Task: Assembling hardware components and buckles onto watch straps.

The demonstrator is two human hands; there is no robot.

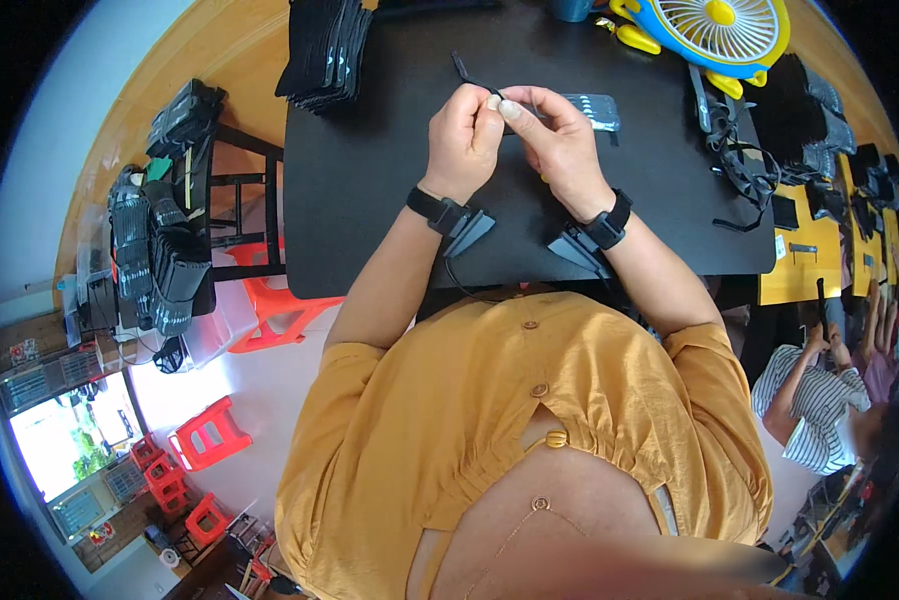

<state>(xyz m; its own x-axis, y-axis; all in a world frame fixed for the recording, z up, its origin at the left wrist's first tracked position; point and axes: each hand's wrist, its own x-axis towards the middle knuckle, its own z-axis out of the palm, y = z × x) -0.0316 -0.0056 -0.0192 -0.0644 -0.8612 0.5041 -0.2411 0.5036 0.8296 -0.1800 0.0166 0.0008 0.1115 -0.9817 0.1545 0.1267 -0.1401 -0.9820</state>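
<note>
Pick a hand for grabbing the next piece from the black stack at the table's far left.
Left, probably. The left hand is nearer the stack of flat black pieces; the right hand would have to cross over. Both now pinch a thin black strip.

1. The black table top (389, 200) looks matt and smooth.
2. The thin black strip (466, 74) pinched in the left hand (461, 140) and right hand (554, 135) appears to be soft, matt material.
3. The small fan (714, 30) is glossy blue and yellow plastic.
4. The red stools (209, 435) are shiny moulded plastic.
5. The mustard blouse (449, 420) is crinkled matt cloth.
</note>
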